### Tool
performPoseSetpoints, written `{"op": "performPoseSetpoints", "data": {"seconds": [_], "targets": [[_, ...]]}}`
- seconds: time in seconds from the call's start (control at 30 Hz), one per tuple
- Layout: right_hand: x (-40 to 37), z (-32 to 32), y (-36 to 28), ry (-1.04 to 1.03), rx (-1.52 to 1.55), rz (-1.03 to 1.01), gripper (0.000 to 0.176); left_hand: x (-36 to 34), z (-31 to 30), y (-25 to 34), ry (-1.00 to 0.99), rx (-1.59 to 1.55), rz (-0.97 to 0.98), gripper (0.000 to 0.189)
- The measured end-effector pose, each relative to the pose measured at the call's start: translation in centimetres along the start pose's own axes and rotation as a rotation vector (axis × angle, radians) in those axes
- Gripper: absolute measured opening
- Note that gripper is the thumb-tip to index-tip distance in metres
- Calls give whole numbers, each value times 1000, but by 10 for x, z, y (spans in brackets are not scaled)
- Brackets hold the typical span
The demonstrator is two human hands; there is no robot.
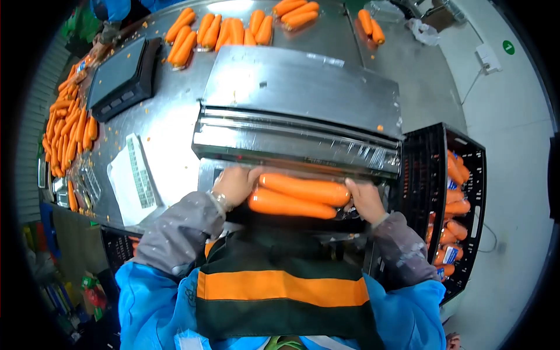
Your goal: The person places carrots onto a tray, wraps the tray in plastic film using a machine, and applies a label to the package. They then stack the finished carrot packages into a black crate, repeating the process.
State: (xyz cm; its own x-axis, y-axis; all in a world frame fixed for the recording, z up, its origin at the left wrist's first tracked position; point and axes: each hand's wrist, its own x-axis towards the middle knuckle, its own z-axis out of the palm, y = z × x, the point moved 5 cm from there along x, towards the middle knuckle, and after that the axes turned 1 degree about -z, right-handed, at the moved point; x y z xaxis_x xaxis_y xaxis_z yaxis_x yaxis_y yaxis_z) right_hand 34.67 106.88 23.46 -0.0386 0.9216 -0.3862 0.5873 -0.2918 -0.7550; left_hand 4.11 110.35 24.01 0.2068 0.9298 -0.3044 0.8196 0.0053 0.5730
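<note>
A pack of large orange carrots (303,189), with two side by side in view, lies level between my hands in front of the metal film-wrapping machine (291,140). Its surface is glossy, and clear film shows by the right end. My left hand (234,185) grips the left end, thumb along the top carrot. At the other end my right hand (366,201) is closed round the tips, fingers partly hidden. The machine's rollers and a strip of wrinkled clear film (373,156) lie just beyond the pack.
Packs of carrots (233,30) line the table's far side. A black scale (122,79), a label sheet (137,175) and a heap of loose carrots (67,131) are on the left. A black crate (478,204) of wrapped carrots stands close on my right. Another person's hand (100,48) shows upper left.
</note>
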Motion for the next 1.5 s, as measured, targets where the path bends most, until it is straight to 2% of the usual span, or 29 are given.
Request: {"op": "performPoseSetpoints", "data": {"seconds": [0.1,0.2,0.27,0.37,0.4,0.47,0.5,0.6,0.63,0.73,0.77,0.83,0.87,0.9,0.93,0.97,1.0,1.03,1.07,1.1,1.13,1.17,1.2,1.23,1.3,1.33,1.37,1.4,1.5], "targets": [[-7,1,-1,89,-162,32,53,-2,11,-20,105,42,-94,52],[-27,5,15,149,-187,57,52,-33,2,-35,112,-198,-98,40],[-39,6,31,239,-4,4,41,-43,15,-52,190,-546,-114,27],[-52,9,47,331,219,-51,30,-46,21,-46,524,-632,-2,23],[-53,11,47,414,281,-87,31,-48,26,-47,549,-673,-109,28],[-54,18,47,587,402,-155,33,-50,30,-47,611,-719,-139,31],[-56,22,48,606,577,-106,33,-51,33,-48,630,-755,-134,31],[-64,37,39,378,1204,92,33,-59,37,-56,705,-741,-124,30],[-65,39,42,363,1250,143,32,-63,36,-62,733,-662,-118,28],[-56,17,64,493,472,-78,28,-82,14,-56,807,-350,-94,24],[-59,7,39,730,-182,-384,21,-83,14,-55,826,-119,-33,24],[-44,11,33,689,-519,-371,14,-74,17,-47,834,250,105,23],[-36,14,19,676,-661,-405,14,-68,16,-39,810,381,83,21],[-32,21,-1,606,-608,-534,12,-65,13,-33,784,332,160,19],[-23,30,-2,542,-380,-648,17,-62,8,-28,772,290,238,17],[-9,35,8,308,133,-504,21,-58,10,-38,695,62,161,15],[-3,47,16,34,616,-329,25,-54,14,-54,683,-243,210,8],[-10,66,12,-338,1125,-144,28,-51,17,-63,432,-817,284,4],[-28,86,3,-741,1594,114,30,-57,16,-53,287,-1064,438,8],[-38,96,-11,-1013,1368,-89,25,-71,21,-29,-93,-1448,504,8],[-45,109,-24,-1295,1119,-305,23,-86,25,7,-410,-1604,864,33],[-45,110,-25,-1304,882,-405,25,-112,28,36,-763,-1636,855,67],[-43,116,-43,-1319,727,-356,32,-126,38,50,-981,-1550,786,89],[-40,122,-61,-1339,571,-309,42,-139,41,55,-986,-1741,693,78],[-68,134,-105,-1318,353,99,59,-150,52,42,-856,-1755,450,67],[-64,141,-109,-1384,353,160,62,-157,56,31,-806,-1762,331,62],[-57,142,-109,-1434,356,222,66,-168,63,19,-755,-1826,218,46],[-51,141,-107,-1474,362,281,69,-178,65,7,-634,-1847,183,44],[-46,149,-117,-1330,245,-225,81,-203,87,-44,-317,-1844,142,39]]}}
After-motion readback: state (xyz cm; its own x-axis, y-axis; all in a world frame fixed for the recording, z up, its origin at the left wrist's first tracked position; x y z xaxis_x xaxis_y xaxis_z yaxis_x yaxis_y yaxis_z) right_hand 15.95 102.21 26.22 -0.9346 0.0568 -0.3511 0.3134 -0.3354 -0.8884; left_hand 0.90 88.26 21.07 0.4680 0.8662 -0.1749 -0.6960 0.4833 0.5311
